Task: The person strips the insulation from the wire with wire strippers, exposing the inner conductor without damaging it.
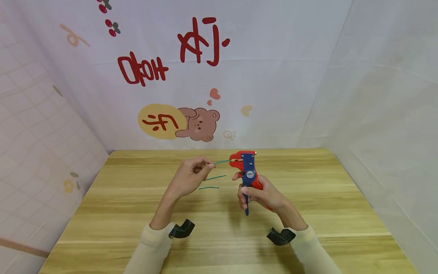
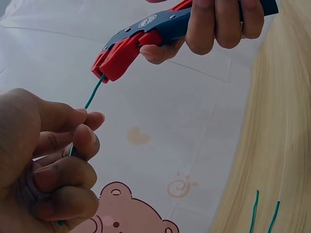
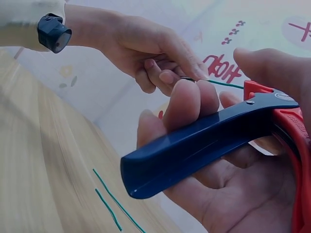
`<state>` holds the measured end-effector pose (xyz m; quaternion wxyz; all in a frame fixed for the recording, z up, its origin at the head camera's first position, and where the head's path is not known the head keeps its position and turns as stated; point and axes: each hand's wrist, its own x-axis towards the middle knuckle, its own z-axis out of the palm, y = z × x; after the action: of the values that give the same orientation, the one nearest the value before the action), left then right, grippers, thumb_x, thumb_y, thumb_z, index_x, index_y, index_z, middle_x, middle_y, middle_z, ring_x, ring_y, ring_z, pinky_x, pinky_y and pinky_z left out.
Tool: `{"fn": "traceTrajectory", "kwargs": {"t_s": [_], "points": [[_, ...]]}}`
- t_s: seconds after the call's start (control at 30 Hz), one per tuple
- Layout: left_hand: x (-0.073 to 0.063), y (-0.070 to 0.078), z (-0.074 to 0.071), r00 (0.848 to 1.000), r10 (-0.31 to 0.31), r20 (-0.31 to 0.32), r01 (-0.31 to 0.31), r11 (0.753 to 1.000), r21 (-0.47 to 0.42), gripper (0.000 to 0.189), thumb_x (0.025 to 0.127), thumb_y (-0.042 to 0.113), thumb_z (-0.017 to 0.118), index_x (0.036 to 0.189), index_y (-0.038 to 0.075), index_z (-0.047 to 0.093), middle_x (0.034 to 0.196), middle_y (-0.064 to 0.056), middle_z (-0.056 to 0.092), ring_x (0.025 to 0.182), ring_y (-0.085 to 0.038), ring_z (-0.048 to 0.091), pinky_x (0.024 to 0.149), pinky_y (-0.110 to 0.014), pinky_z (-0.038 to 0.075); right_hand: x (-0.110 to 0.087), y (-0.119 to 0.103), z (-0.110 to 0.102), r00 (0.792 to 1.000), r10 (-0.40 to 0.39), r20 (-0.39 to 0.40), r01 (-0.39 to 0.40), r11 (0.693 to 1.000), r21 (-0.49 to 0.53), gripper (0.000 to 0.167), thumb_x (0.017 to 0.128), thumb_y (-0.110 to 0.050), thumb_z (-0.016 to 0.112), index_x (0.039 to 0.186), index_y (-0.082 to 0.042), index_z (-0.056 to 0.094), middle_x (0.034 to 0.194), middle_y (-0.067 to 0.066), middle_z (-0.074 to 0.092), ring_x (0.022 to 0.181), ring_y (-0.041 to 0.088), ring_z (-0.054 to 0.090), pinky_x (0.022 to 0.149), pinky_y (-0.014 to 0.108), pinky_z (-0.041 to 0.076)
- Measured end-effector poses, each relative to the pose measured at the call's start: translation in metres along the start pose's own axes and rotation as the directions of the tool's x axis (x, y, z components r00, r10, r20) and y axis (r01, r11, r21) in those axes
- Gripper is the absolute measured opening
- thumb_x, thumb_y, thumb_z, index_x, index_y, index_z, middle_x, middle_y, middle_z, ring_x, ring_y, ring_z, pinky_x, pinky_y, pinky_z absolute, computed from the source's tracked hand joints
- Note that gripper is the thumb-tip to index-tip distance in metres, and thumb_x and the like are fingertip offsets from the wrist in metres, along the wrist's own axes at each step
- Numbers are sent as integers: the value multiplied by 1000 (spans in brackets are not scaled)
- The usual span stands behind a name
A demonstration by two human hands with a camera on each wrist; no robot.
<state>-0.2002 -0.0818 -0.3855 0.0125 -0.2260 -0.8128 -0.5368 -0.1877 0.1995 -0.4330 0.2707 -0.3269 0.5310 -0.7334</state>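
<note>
My left hand (image 1: 193, 175) pinches a thin green wire (image 2: 95, 91) between thumb and forefinger, its other fingers curled. The wire's far end reaches into the mouth of a red and blue wire stripper (image 1: 249, 167). Around the stripper's handles curl the fingers of my right hand (image 1: 261, 192), which holds it upright above the table with its mouth facing left. In the right wrist view the blue handle (image 3: 194, 150) lies across the fingers. Two more green wires lie on the table between the hands: a longer one (image 1: 217, 177) and a shorter one (image 1: 208, 187).
The wood-grain table (image 1: 137, 243) ends at a white cloth backdrop (image 1: 273, 76) printed with a bear (image 1: 202, 123) and red characters. White cloth also hangs at the left and right sides. A black camera mount sits on each wrist.
</note>
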Motion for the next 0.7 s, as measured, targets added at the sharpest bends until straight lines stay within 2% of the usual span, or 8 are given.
{"fn": "traceTrajectory", "kwargs": {"t_s": [0.13,0.4,0.7], "points": [[-1,1,2,1000,14,-2,-14,1000,11,11,103,22,63,103,19,73,65,-10,56,48,-10,38,48,-23,28,1,2,1,1000,-11,19,11,1000,9,35,106,-3,44,140,-2,39,85,7,62,73,20,67,72,35,60],[-3,3,5,1000,30,-6,-30,999,26,11,103,19,63,102,19,74,63,-1,54,48,-9,39,48,-23,29,2,6,4,999,-28,34,27,1000,12,33,106,-1,44,138,4,37,83,6,61,70,19,65,71,36,60],[-4,5,4,999,41,-2,-41,999,34,11,103,19,64,101,18,74,63,0,54,49,-10,41,49,-24,30,2,6,6,997,-47,68,48,999,-1,35,107,-3,43,138,10,32,83,3,61,70,17,64,70,36,60]]}}
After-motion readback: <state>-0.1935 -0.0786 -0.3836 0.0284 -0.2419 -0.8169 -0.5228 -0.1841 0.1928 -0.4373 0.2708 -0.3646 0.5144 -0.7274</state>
